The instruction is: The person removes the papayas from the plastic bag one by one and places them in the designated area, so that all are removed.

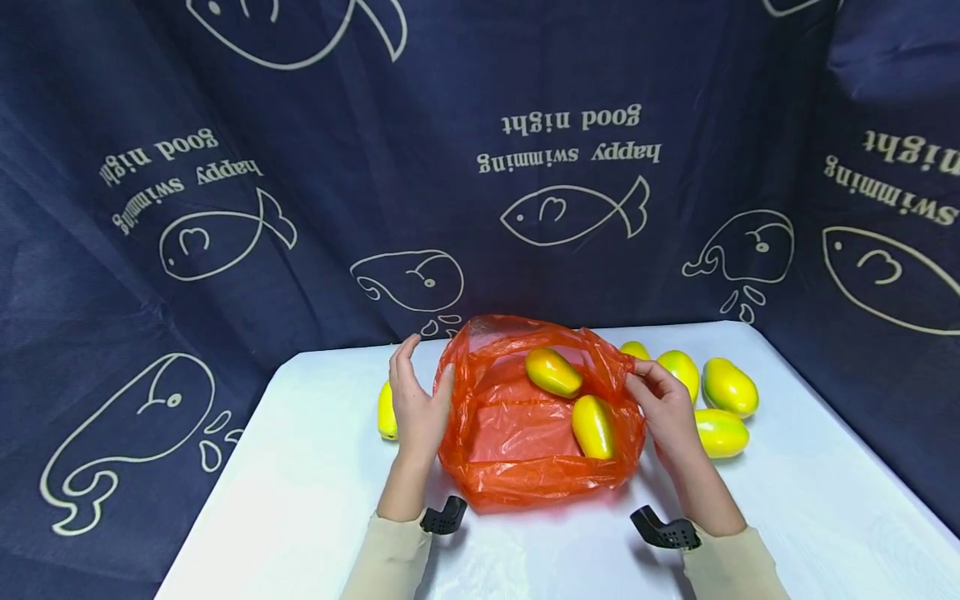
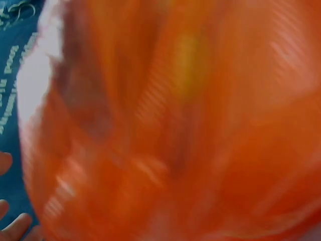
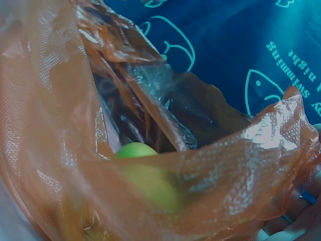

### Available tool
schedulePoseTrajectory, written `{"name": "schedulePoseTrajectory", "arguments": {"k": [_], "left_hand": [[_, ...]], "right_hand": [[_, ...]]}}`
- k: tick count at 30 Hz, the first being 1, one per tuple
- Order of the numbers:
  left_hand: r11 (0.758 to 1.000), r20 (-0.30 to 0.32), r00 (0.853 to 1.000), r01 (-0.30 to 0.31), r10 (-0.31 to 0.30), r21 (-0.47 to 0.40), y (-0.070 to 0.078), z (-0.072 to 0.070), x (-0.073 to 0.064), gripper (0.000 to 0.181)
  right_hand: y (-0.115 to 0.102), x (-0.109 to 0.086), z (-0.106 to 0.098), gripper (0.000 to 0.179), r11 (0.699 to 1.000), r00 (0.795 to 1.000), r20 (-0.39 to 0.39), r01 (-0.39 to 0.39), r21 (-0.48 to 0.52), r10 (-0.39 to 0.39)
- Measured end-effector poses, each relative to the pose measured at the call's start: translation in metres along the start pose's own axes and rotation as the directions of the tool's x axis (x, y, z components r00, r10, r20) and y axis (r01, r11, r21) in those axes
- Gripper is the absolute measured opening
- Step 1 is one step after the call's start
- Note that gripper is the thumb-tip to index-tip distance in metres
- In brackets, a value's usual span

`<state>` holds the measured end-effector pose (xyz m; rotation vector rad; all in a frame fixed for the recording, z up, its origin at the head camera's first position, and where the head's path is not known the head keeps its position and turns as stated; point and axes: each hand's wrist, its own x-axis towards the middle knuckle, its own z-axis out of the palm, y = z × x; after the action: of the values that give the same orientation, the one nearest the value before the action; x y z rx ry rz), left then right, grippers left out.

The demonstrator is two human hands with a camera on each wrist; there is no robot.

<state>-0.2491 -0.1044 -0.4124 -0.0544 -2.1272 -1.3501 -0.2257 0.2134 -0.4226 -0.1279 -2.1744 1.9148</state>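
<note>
A red plastic bag (image 1: 525, 485) stands with its mouth wide on the table, between my two hands. Inside it lie two yellow mangoes, one toward the back (image 1: 553, 372) and another near the right wall (image 1: 593, 427). My right hand (image 1: 667, 408) pinches the bag's right rim between thumb and fingers. On the other side, my left hand (image 1: 417, 408) has its fingers spread, its thumb right at the bag's left edge. The red film (image 2: 225, 150) fills most of the left wrist view, blurred. A mango (image 3: 150, 186) shows through the bag in the right wrist view.
Right of the bag, several mangoes sit together on the white table (image 1: 292, 475), among them one at the far right (image 1: 730, 387). Another mango (image 1: 387, 412) is partly hidden behind my left hand. A dark blue printed curtain (image 1: 337, 167) hangs behind the table.
</note>
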Motion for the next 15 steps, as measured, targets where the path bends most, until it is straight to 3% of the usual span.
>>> {"name": "schedulePoseTrajectory", "arguments": {"k": [6, 11, 15], "left_hand": [[0.998, 0.148, 0.988, -0.049, 0.043, 0.034, 0.019, 0.008, 0.001, 0.068], [0.995, 0.246, 0.965, -0.102, 0.097, 0.008, 0.029, 0.020, -0.002, 0.066], [0.995, 0.333, 0.938, -0.091, 0.097, -0.034, 0.037, 0.031, -0.007, 0.064]], "right_hand": [[-0.001, 0.001, 0.000, 0.030, 1.000, 1.000, 0.000, -0.004, 0.002, 0.004], [-0.002, 0.000, 0.000, 0.028, 1.000, 1.000, 0.006, -0.010, 0.000, 0.010], [-0.001, -0.001, 0.000, 0.029, 1.000, 1.000, 0.011, -0.005, -0.003, 0.005]]}}
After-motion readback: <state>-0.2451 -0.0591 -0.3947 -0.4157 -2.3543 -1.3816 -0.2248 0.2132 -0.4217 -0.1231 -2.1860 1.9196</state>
